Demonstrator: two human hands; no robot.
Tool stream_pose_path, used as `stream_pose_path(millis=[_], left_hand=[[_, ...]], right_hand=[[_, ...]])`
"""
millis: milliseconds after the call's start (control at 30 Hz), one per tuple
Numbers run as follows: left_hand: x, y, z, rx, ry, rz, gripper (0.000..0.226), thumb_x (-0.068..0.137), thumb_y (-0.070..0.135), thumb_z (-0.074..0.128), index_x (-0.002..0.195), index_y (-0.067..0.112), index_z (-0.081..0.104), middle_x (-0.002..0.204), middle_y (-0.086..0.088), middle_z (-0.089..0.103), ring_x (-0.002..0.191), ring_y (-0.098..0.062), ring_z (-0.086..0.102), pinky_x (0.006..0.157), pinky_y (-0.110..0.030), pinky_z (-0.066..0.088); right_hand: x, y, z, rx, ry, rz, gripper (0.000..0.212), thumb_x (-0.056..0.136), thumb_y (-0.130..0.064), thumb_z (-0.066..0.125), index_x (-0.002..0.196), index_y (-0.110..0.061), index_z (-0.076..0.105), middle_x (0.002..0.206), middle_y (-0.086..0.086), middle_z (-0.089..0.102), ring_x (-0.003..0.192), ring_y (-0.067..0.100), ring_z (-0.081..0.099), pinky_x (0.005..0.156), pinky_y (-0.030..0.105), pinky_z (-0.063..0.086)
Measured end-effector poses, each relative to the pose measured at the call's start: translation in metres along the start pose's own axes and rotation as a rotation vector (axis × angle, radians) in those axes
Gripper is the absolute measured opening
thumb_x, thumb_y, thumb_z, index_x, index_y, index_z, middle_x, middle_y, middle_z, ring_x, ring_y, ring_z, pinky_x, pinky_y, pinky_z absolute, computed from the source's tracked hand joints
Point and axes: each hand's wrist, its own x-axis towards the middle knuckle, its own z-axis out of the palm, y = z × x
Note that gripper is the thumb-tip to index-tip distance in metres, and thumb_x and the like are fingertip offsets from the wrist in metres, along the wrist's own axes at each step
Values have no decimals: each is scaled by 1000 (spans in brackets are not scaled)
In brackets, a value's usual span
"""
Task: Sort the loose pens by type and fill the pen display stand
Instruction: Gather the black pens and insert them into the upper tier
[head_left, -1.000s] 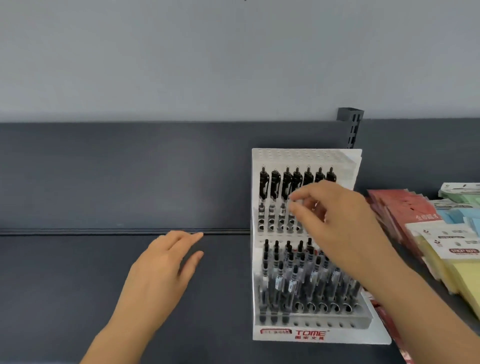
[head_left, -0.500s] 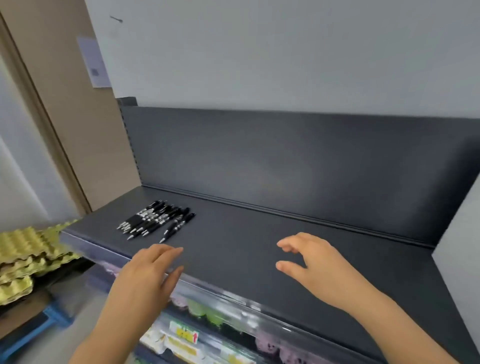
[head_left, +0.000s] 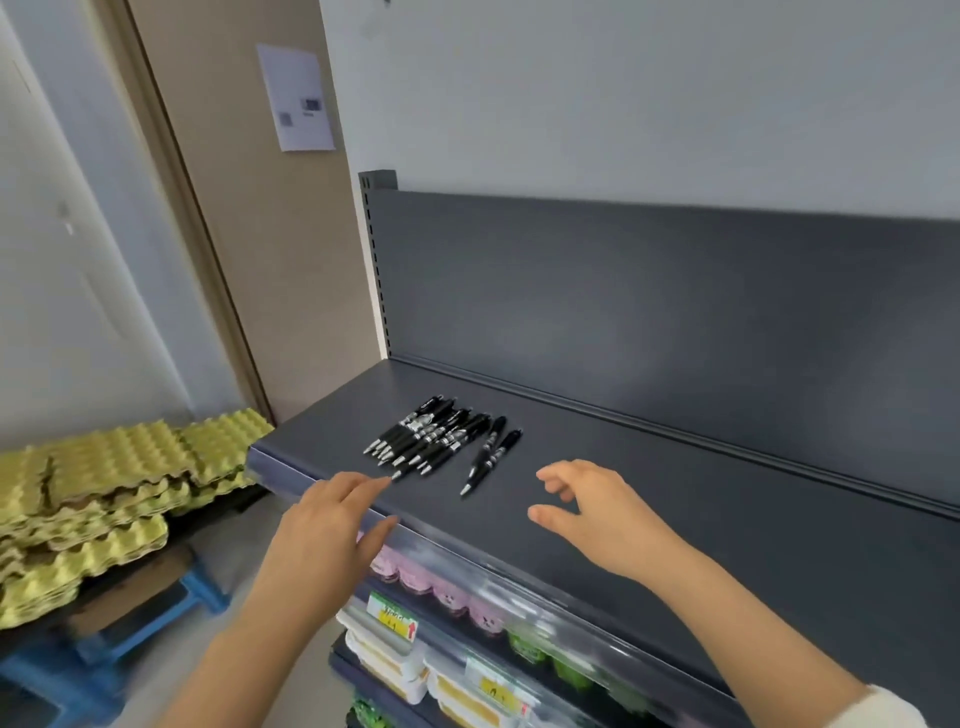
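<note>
Several black pens lie bunched side by side on the dark grey shelf, near its left end. Two more black pens lie just right of the bunch, tips pointing toward me. My left hand hovers over the shelf's front edge with straight fingers, its fingertips close to the nearest pen tips, holding nothing. My right hand floats above the shelf to the right of the pens, fingers loosely spread and empty. The pen display stand is out of view.
Stacked yellow egg cartons sit on a blue pallet at the lower left. Below the shelf's front edge are lower shelves with packaged goods and price tags. The shelf's back panel rises behind the pens.
My view has swung left, away from the pen display stand to the loose pens. My right hand left the stand, and both hands have moved closer to the pens.
</note>
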Motion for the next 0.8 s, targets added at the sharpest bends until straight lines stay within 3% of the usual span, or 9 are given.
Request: stream_pose_path(millis=[100,167,267,400,533,600,700,800], left_hand=[[24,-17,14,-11,-59,-63,44,84,36,66,122,16,60,114,-2,63,100,-28,60,79,-39,53],[40,-25,24,-46,-115,-126,50,88,42,58,132,21,50,126,2,55,114,-23,51,92,-36,46],[64,-41,41,-87,-170,-166,56,90,50,49,138,23,42,133,5,50,122,-19,44,100,-31,39],[94,-58,62,-119,-206,-199,60,89,52,47,140,21,40,137,4,48,126,-20,41,102,-33,38],[122,-72,79,-156,-269,-225,62,91,51,46,141,14,37,139,-2,46,130,-23,38,103,-34,37],[137,-80,88,-182,-308,-213,63,91,51,44,141,13,37,138,-4,47,129,-24,39,104,-34,36],[157,-92,98,-263,-378,-186,63,90,53,45,137,12,42,133,-6,51,124,-24,45,103,-35,38],[171,-100,105,-315,-471,-127,59,89,54,47,128,11,52,120,-7,55,113,-23,51,97,-31,42]], right_hand=[[38,-4,13,45,-13,43,51,91,-41,55,135,-19,43,127,-4,52,114,14,50,98,29,41],[63,-5,22,56,-31,79,54,90,-43,55,136,-16,43,128,-1,53,113,16,52,95,28,42],[96,-5,32,55,-51,164,56,89,-46,56,129,-10,46,119,4,58,108,21,55,92,33,45],[129,-2,43,60,-12,284,58,87,-51,55,122,-6,48,95,4,58,95,21,57,81,34,48],[146,-1,51,45,-27,399,48,86,-55,53,96,-8,54,92,5,59,82,20,58,72,33,48],[153,-1,56,31,-5,444,48,85,-57,53,79,-11,46,86,3,52,72,18,52,60,28,44],[160,-6,63,27,38,512,50,83,-59,54,70,-14,38,92,4,45,73,18,49,50,23,33],[163,-14,70,79,94,577,50,82,-58,57,68,-14,38,87,2,47,65,14,46,49,23,33]])
